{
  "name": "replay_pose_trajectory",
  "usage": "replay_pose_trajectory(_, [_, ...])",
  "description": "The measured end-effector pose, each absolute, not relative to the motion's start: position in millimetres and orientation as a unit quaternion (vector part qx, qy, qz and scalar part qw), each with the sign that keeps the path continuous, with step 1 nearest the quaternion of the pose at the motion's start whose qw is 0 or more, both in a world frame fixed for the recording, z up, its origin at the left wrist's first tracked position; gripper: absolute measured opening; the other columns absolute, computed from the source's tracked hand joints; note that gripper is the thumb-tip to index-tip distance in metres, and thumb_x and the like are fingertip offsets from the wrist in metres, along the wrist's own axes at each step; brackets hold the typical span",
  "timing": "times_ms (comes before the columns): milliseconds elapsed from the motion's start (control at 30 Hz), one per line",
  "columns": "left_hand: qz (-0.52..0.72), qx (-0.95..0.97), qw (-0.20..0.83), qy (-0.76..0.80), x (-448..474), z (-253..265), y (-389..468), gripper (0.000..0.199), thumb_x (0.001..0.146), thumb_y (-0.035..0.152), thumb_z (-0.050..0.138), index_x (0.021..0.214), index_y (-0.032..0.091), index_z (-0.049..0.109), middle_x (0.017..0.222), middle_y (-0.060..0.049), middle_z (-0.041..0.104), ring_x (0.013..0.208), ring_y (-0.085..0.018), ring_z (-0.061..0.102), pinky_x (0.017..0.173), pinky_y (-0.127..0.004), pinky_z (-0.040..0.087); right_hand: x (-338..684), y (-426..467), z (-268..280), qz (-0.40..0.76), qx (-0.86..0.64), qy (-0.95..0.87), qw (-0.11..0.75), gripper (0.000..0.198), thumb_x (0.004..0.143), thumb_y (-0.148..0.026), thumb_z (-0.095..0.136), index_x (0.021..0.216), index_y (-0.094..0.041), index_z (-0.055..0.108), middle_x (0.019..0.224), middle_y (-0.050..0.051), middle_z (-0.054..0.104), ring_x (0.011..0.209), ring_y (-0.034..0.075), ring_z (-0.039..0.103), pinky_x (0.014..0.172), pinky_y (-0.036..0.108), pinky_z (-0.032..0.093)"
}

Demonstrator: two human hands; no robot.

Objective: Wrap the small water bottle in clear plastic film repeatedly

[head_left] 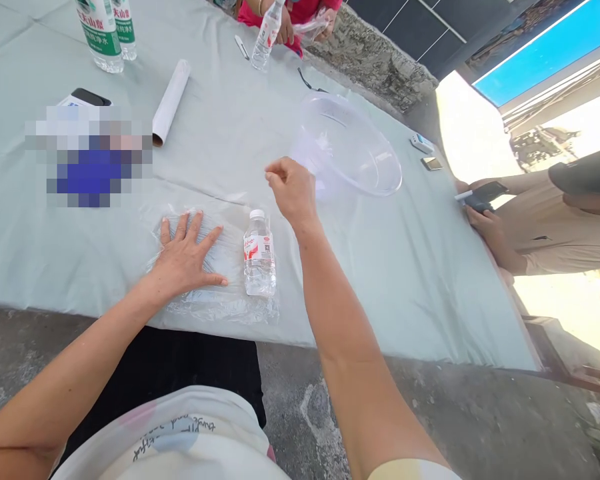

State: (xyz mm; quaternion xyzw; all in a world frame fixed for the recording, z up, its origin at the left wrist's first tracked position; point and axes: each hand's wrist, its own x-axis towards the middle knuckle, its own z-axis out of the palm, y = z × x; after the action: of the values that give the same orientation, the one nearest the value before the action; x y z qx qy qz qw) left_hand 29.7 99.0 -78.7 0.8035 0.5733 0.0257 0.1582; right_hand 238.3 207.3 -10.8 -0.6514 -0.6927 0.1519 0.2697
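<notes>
My left hand (187, 253) lies flat with its fingers spread on a thin sheet of clear plastic (205, 308) near the table's front edge. On the plastic's right part lies a small clear water bottle (260, 260) with a white cap and a red-and-white label, just beside my left thumb. My right hand (293, 193) is raised above and beyond the bottle, its fingers curled into a pinch. Whether anything is between those fingertips is too small to tell. To its right is a clear plastic basin (387, 163).
A white roll (173, 100) with a cardboard core lies behind the plastic. Larger water bottles (100, 40) stand far left. A phone (91, 97) lies below them, near a blurred patch. Across the table, a person in red sits by another bottle (267, 37). Someone at right holds a dark device (485, 197).
</notes>
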Motion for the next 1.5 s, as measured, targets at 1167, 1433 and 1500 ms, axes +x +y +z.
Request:
replay_pose_trajectory(1167, [0.235,0.820,0.237,0.466,110,-1,126,0.036,0.097,0.023,0.039,0.120,0.021,0.066,0.129,-0.006,0.067,0.119,-0.026,0.061,0.101,-0.044,0.051,244,37,-64,0.313,-0.735,-0.505,0.328,0.054,0.085,-0.054,0.061,0.125,-0.018,0.066,0.115,0.011,0.067,0.086,0.020,0.062,0.079,0.036,0.052])
replay_pose_trajectory(1433, [0.061,0.810,0.202,0.547,149,-31,185,0.038,0.093,0.029,0.052,0.127,0.018,0.065,0.144,-0.017,0.052,0.148,-0.046,0.026,0.115,-0.075,0.011,234,23,-74,0.242,-0.730,-0.542,0.339,0.055,0.090,-0.050,0.058,0.135,-0.019,0.057,0.123,0.014,0.064,0.110,0.026,0.062,0.087,0.041,0.054])
replay_pose_trajectory(1500, [0.089,0.818,0.182,0.538,135,-30,173,0.044,0.097,0.036,0.048,0.137,0.022,0.058,0.155,-0.015,0.043,0.153,-0.046,0.018,0.116,-0.075,0.004,233,22,-76,0.236,-0.719,-0.550,0.354,0.054,0.091,-0.048,0.058,0.136,-0.018,0.056,0.125,0.015,0.062,0.114,0.026,0.061,0.092,0.042,0.054])
